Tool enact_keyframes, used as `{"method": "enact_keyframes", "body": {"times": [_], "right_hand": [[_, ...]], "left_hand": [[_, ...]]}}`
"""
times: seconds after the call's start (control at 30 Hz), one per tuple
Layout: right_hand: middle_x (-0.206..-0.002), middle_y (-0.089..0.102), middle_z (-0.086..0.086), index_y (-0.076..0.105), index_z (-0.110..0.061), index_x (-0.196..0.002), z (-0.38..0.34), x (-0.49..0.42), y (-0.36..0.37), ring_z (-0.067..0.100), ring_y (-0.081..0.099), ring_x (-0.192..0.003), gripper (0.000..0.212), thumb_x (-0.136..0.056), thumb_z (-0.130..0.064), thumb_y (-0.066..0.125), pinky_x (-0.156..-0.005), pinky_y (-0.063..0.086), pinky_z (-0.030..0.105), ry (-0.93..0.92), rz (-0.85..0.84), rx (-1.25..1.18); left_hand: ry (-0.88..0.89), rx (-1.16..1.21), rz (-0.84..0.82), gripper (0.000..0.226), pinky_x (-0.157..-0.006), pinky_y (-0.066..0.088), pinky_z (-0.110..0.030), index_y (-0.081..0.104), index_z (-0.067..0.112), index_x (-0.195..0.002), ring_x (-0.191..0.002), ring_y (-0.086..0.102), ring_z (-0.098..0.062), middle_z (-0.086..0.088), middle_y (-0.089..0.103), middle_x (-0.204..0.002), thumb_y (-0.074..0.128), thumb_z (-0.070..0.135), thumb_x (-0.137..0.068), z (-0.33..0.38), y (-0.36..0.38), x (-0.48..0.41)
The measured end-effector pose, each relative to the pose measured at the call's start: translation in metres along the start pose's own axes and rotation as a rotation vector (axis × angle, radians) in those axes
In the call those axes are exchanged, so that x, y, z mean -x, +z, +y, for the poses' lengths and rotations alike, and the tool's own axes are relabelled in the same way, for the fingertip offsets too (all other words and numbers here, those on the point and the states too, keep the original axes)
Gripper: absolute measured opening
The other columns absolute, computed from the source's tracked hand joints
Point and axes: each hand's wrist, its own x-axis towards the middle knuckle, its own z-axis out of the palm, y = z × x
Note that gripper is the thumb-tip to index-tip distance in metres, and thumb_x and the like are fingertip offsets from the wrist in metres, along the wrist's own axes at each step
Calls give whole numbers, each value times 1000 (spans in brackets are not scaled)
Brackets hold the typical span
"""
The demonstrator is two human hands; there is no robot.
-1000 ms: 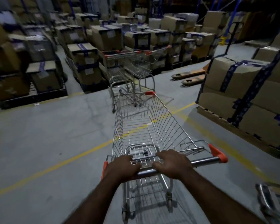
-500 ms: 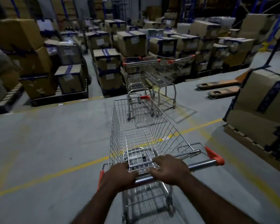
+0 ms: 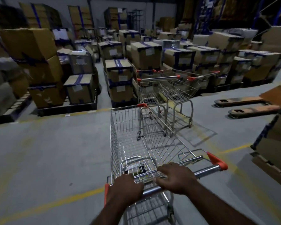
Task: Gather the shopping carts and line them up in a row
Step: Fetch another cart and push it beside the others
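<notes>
A wire shopping cart with orange corner caps stands right in front of me on the grey floor. My left hand and my right hand are both closed on its chrome handle bar, close together near the left end. Just beyond its front edge two more carts stand side by side: one on the left, one on the right, both with handles toward me. The front of my cart nearly reaches the left parked cart's frame.
Pallets of taped cardboard boxes fill the back and left. An orange pallet jack lies on the floor at the right. A stack of boxes stands close at my right. A yellow floor line crosses under the cart.
The cart in my hands has rolled forward toward the two parked carts, which now appear larger and closer. My hands keep the same grip on the handle.
</notes>
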Motion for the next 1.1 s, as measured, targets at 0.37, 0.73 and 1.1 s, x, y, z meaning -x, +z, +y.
{"method": "enact_keyframes", "body": {"times": [0.37, 0.73, 1.1], "right_hand": [[-147, 52, -7, 48, -37, -143, 26, -202, -43, 19, 45, -136, 83, -78, -85, 30, -104, 41, 43, -90, 20, -3], [-142, 55, 1, 53, -31, -139, 39, -387, -80, 25, 49, -132, 86, -79, -85, 26, -101, 42, 44, -207, -14, 40], [-143, 54, 4, 52, -27, -138, 22, -522, -110, 29, 48, -132, 96, -78, -92, 16, -104, 40, 48, -358, -117, 0]], "left_hand": [[-73, -66, 31, 50, -99, 39, -39, 63, 26, -120, -117, 58, -21, 1, 63, -125, 45, 58, -86, 17, -59, -176], [-184, -87, 196, 39, -73, 41, -30, 66, 32, -108, -106, 64, -19, 1, 71, -112, 41, 56, -90, 23, -112, -325], [-242, -124, 298, 40, -76, 48, -28, 71, 36, -106, -101, 65, -21, 2, 73, -107, 46, 54, -81, -19, -164, -449]]}}
